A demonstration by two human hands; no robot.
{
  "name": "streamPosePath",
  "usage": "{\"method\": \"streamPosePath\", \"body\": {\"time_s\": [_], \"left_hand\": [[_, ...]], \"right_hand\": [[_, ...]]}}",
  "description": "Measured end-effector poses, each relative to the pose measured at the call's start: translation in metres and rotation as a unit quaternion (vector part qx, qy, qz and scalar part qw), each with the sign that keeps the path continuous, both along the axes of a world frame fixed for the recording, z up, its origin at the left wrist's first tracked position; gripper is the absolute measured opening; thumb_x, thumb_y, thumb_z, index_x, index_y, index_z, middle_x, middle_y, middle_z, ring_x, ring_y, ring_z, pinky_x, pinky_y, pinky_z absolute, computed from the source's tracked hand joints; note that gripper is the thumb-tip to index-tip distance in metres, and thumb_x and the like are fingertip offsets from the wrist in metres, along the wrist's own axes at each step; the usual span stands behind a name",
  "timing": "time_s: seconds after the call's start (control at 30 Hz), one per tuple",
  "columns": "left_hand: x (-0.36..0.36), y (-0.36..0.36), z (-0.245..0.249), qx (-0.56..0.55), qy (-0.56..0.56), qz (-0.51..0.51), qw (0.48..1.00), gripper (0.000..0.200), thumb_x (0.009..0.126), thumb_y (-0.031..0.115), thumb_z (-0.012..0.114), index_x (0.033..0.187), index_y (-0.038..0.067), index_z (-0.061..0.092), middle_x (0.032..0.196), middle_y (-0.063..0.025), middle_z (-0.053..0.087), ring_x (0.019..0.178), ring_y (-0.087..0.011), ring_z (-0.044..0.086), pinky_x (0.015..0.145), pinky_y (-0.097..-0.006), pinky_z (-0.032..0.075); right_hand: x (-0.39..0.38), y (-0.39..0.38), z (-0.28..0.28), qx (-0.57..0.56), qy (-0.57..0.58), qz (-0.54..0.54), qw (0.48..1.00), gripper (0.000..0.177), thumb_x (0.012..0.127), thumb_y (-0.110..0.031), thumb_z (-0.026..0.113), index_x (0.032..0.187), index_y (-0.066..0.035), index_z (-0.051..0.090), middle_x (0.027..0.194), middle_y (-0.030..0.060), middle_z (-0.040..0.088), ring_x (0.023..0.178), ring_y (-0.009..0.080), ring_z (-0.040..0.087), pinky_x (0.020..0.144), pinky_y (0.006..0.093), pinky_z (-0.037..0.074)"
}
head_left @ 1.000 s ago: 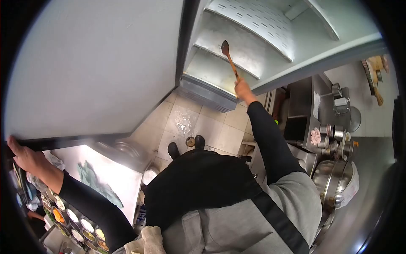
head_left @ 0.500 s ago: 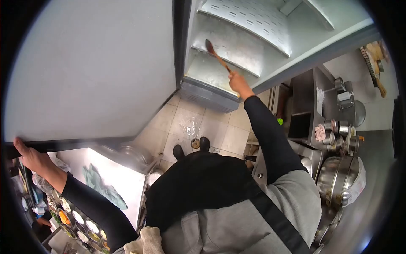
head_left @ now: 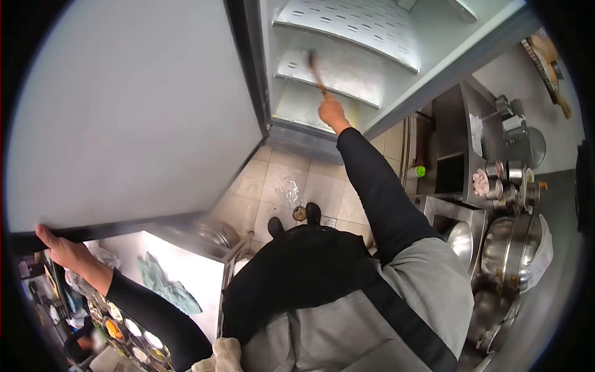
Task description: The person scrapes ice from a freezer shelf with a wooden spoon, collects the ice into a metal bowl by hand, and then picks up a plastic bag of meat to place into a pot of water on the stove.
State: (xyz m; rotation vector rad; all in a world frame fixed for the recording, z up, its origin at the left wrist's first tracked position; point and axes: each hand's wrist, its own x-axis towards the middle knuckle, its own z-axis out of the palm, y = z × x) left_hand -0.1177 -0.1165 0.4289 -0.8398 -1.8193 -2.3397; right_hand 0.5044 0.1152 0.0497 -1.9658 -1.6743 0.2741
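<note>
My right hand (head_left: pixel 333 113) is wrapped round the handle of a wooden spoon (head_left: pixel 317 73). Its dark oval head, smeared by motion, points up into the open refrigerator, over the middle shelf (head_left: pixel 347 71). A slotted metal shelf (head_left: pixel 353 28) lies above it. At far left my left hand (head_left: pixel 65 251) grips the dark edge of the wide-open refrigerator door (head_left: pixel 130 118), thumb over the rim and the other fingers partly hidden behind it.
Below the door stands a white worktop with a green cloth (head_left: pixel 164 282). Pans of ingredients (head_left: pixel 127 328) sit at lower left. On the right are a steel counter (head_left: pixel 449 127), small metal pots (head_left: pixel 511 170) and a large steel pot (head_left: pixel 511 248). The tiled floor (head_left: pixel 288 186) has a wet patch.
My right hand and the spoon have shifted left, the spoon now more upright and blurred. The view has turned slightly. My left hand keeps its hold on the door edge.
</note>
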Motion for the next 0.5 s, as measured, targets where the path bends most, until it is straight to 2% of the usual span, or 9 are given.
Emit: {"method": "streamPosePath", "body": {"time_s": [0.07,0.1,0.13,0.17,0.23,0.3,0.37,0.43,0.5], "left_hand": [[-0.015,-0.004,-0.002,-0.007,0.016,0.01,1.0,0.071,0.09,0.047,0.069,0.122,-0.015,0.059,0.127,-0.0173,0.062,0.107,-0.0237,0.062,0.093,-0.036,0.051],[-0.052,-0.008,-0.015,-0.047,0.135,-0.007,0.99,0.071,0.09,0.048,0.068,0.12,-0.015,0.059,0.124,-0.0168,0.063,0.105,-0.0234,0.062,0.093,-0.0357,0.051],[-0.019,-0.004,-0.005,-0.029,0.073,-0.003,0.997,0.07,0.09,0.048,0.068,0.119,-0.015,0.06,0.123,-0.0166,0.063,0.104,-0.0234,0.063,0.092,-0.0358,0.052],[0.013,-0.005,0.005,-0.017,0.011,0.004,1.0,0.069,0.09,0.049,0.067,0.118,-0.014,0.06,0.122,-0.0164,0.064,0.103,-0.0234,0.063,0.09,-0.0359,0.053],[-0.004,-0.009,-0.003,-0.026,0.056,-0.006,0.998,0.069,0.09,0.049,0.067,0.118,-0.014,0.061,0.121,-0.0163,0.064,0.102,-0.0234,0.063,0.089,-0.036,0.053],[0.003,-0.008,0.001,-0.021,0.103,-0.005,0.994,0.069,0.09,0.049,0.067,0.118,-0.014,0.061,0.121,-0.0163,0.064,0.102,-0.0233,0.063,0.088,-0.036,0.054],[0.028,-0.004,0.011,-0.004,0.05,0.006,0.999,0.071,0.09,0.051,0.068,0.118,-0.014,0.06,0.122,-0.0167,0.063,0.103,-0.0239,0.063,0.089,-0.0374,0.055],[0.031,-0.003,0.011,-0.008,0.029,-0.002,1.0,0.071,0.09,0.051,0.068,0.119,-0.013,0.06,0.123,-0.0167,0.063,0.104,-0.0243,0.062,0.09,-0.0378,0.055],[0.013,-0.006,0.008,-0.008,0.013,-0.006,1.0,0.071,0.089,0.051,0.068,0.119,-0.013,0.06,0.124,-0.0167,0.062,0.105,-0.0247,0.062,0.092,-0.0382,0.054]], "right_hand": [[0.008,-0.035,0.04,0.003,0.051,-0.059,0.997,0.022,0.097,-0.019,0.047,0.11,-0.001,0.045,0.089,0.0341,0.064,0.083,0.0516,0.063,0.073,0.058,0.05],[0.013,-0.058,0.059,0.01,0.094,-0.113,0.989,0.023,0.097,-0.019,0.048,0.111,-0.002,0.045,0.09,0.0343,0.064,0.084,0.0519,0.063,0.075,0.0582,0.05],[0.026,-0.079,0.037,-0.014,0.07,-0.092,0.993,0.023,0.097,-0.018,0.047,0.112,-0.002,0.044,0.091,0.0328,0.065,0.086,0.0522,0.063,0.076,0.0595,0.049],[0.048,-0.106,0.025,-0.081,0.005,-0.016,0.997,0.021,0.099,-0.018,0.047,0.113,-0.003,0.043,0.091,0.032,0.065,0.087,0.0521,0.062,0.076,0.0603,0.048],[0.074,-0.128,0.033,-0.098,0.031,-0.125,0.987,0.022,0.099,-0.019,0.047,0.113,-0.003,0.041,0.091,0.0321,0.065,0.086,0.052,0.062,0.076,0.0611,0.047],[0.074,-0.14,0.046,-0.075,0.034,-0.141,0.987,0.021,0.099,-0.019,0.047,0.112,-0.003,0.043,0.091,0.0317,0.065,0.087,0.0515,0.063,0.077,0.0604,0.047],[0.077,-0.152,0.045,-0.06,0.04,-0.165,0.984,0.021,0.099,-0.019,0.048,0.112,-0.003,0.044,0.091,0.0314,0.066,0.088,0.0511,0.063,0.078,0.0596,0.048],[0.093,-0.152,0.044,-0.124,-0.022,-0.12,0.985,0.02,0.1,-0.02,0.046,0.11,-0.002,0.046,0.09,0.0316,0.065,0.087,0.0521,0.062,0.076,0.0593,0.048],[0.094,-0.148,0.04,-0.073,-0.001,-0.136,0.988,0.021,0.101,-0.021,0.045,0.109,-0.002,0.047,0.09,0.0314,0.065,0.086,0.0518,0.062,0.076,0.059,0.048]]}}
